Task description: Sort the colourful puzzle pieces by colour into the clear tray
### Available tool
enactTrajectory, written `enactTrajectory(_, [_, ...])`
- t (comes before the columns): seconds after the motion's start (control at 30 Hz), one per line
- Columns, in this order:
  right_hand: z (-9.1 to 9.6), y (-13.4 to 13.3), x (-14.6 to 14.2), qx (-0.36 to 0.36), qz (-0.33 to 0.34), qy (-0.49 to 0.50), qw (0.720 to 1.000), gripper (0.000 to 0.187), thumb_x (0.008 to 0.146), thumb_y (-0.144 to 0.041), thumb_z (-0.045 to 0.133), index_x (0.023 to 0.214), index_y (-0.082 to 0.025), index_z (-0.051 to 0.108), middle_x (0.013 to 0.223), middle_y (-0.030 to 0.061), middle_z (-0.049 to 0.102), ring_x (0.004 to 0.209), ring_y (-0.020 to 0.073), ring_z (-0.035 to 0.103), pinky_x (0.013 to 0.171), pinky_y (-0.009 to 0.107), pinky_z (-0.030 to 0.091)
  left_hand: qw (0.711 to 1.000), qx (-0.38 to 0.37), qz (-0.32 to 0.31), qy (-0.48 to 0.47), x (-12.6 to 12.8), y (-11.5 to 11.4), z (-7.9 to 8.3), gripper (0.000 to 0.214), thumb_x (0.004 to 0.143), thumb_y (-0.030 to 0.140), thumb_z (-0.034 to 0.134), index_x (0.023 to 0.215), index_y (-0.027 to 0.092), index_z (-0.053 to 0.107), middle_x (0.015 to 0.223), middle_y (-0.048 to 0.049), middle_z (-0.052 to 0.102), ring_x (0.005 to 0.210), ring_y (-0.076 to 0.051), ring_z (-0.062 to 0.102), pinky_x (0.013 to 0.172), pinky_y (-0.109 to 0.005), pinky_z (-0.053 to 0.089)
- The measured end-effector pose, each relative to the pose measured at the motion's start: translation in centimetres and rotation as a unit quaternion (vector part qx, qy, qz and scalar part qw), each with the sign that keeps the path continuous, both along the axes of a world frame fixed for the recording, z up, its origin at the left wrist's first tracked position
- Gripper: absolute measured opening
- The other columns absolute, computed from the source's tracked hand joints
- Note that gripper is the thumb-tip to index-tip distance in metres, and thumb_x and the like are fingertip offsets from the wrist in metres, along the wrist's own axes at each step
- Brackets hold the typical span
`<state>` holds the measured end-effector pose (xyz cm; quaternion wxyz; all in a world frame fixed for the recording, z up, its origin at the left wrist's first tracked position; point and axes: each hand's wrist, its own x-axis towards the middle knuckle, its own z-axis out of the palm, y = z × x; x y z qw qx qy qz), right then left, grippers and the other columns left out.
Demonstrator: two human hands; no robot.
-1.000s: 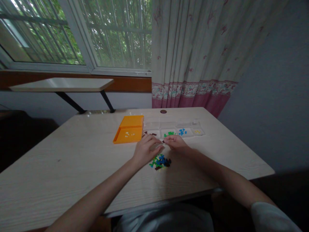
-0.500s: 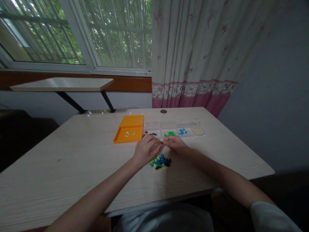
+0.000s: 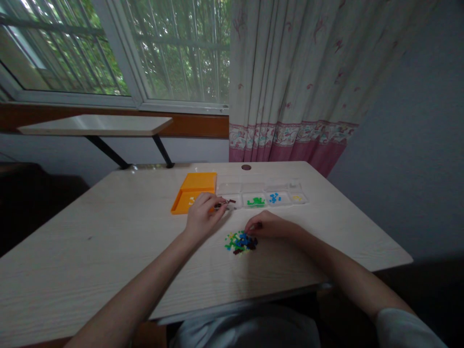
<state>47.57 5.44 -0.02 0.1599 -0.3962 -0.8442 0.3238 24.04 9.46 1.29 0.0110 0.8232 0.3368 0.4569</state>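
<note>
My left hand (image 3: 203, 212) is over the near-left end of the clear divided tray (image 3: 239, 207). Its thumb and index finger are a little apart, with small dark brown pieces (image 3: 232, 201) showing around the fingertips in the leftmost compartment. Between palm and fingers of my right hand (image 3: 268, 224) a small brown piece (image 3: 258, 225) shows. The right fingertips are pinched together at the top edge of a mixed pile of small plastic pieces (image 3: 241, 242), green, blue, yellow and dark brown. Whether they touch a piece there is hidden.
Other tray compartments hold green pieces (image 3: 256, 201), blue pieces (image 3: 274, 197) and yellow pieces (image 3: 297, 197). An open orange box (image 3: 198, 181) with white pieces (image 3: 191, 199) lies left of the tray. A raised shelf (image 3: 97, 124) stands at the table's back left.
My hands, together above the pile before, have parted. The left moved left to the tray's brown compartment; the right came down toward the pile, with a brown piece now showing in it.
</note>
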Motion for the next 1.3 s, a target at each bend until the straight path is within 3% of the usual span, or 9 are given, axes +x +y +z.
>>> enactTrajectory(0.23, [-0.4,0.1,0.2,0.008,-0.010,-0.027,1.000,0.020,0.073,-0.021,0.057,0.089,-0.015,0.067,0.072,0.0015,0.068,0.061,0.0091,0.059,0.058,0.016,0.041,1.000,0.020,-0.004,0.000,0.2,-0.5,0.4,0.012,0.078,0.024,0.057,0.084,0.016,0.064,0.077,-0.0056,0.060,0.075,-0.016,0.055,0.067,-0.026,0.043])
enactTrajectory(0.67, [0.0,-0.1,0.0,0.034,-0.008,-0.054,0.998,0.017,0.073,-0.018,0.057,0.087,-0.017,0.067,0.066,-0.0008,0.064,0.056,0.0071,0.054,0.055,0.016,0.037,1.000,0.027,0.004,0.001,0.0,-0.4,0.3,0.013,0.078,0.026,0.057,0.084,0.016,0.064,0.078,-0.0051,0.059,0.076,-0.015,0.055,0.068,-0.025,0.043])
enactTrajectory(0.77, [-0.2,-0.1,0.0,0.039,-0.010,-0.052,0.998,0.016,0.074,-0.018,0.056,0.087,-0.017,0.066,0.066,-0.0011,0.063,0.056,0.0070,0.053,0.054,0.016,0.036,0.999,0.019,0.038,0.010,0.0,-0.1,0.1,0.016,0.079,0.029,0.056,0.083,0.017,0.065,0.078,-0.0050,0.060,0.076,-0.015,0.055,0.068,-0.026,0.042])
enactTrajectory(0.9, [0.0,-0.2,0.0,0.036,-0.031,-0.028,0.998,0.015,0.078,-0.024,0.054,0.085,-0.015,0.063,0.057,-0.0038,0.055,0.050,0.0059,0.044,0.050,0.016,0.032,0.990,-0.024,0.132,0.054,0.1,0.8,-0.6,0.021,0.080,0.035,0.054,0.081,0.019,0.067,0.071,-0.0037,0.061,0.072,-0.017,0.054,0.063,-0.027,0.040])
enactTrajectory(1.0, [0.0,-0.1,0.0,0.036,-0.052,-0.007,0.998,0.016,0.080,-0.027,0.052,0.085,-0.015,0.061,0.053,-0.0058,0.048,0.047,0.0056,0.038,0.049,0.017,0.028,0.980,-0.059,0.168,0.082,0.2,1.3,-1.0,0.024,0.080,0.038,0.053,0.087,0.020,0.066,0.077,-0.0044,0.063,0.077,-0.020,0.054,0.064,-0.028,0.041])
enactTrajectory(1.1, [-0.2,0.1,-0.1,0.050,-0.081,0.011,0.995,0.017,0.081,-0.030,0.052,0.085,-0.016,0.060,0.054,-0.0059,0.045,0.049,0.0062,0.037,0.048,0.017,0.027,0.987,-0.086,0.109,0.076,0.5,0.9,-1.1,0.023,0.081,0.036,0.052,0.088,0.019,0.066,0.084,-0.0055,0.063,0.084,-0.020,0.054,0.071,-0.030,0.042])
enactTrajectory(1.23, [-0.5,0.2,-0.5,0.076,-0.110,0.029,0.991,0.018,0.082,-0.032,0.052,0.086,-0.016,0.060,0.054,-0.0061,0.044,0.049,0.0067,0.037,0.051,0.018,0.028,0.986,-0.120,-0.070,0.092,1.3,-0.5,-0.8,0.019,0.080,0.032,0.053,0.080,0.019,0.065,0.080,-0.0046,0.061,0.082,-0.017,0.054,0.074,-0.028,0.043])
enactTrajectory(1.3, [-0.5,0.1,-0.7,0.087,-0.108,0.035,0.990,0.019,0.083,-0.033,0.051,0.086,-0.016,0.060,0.054,-0.0062,0.044,0.049,0.0067,0.036,0.051,0.018,0.028,0.978,-0.127,-0.125,0.108,1.7,-1.2,-0.7,0.017,0.080,0.032,0.054,0.080,0.020,0.066,0.080,-0.0039,0.061,0.081,-0.016,0.054,0.073,-0.027,0.043])
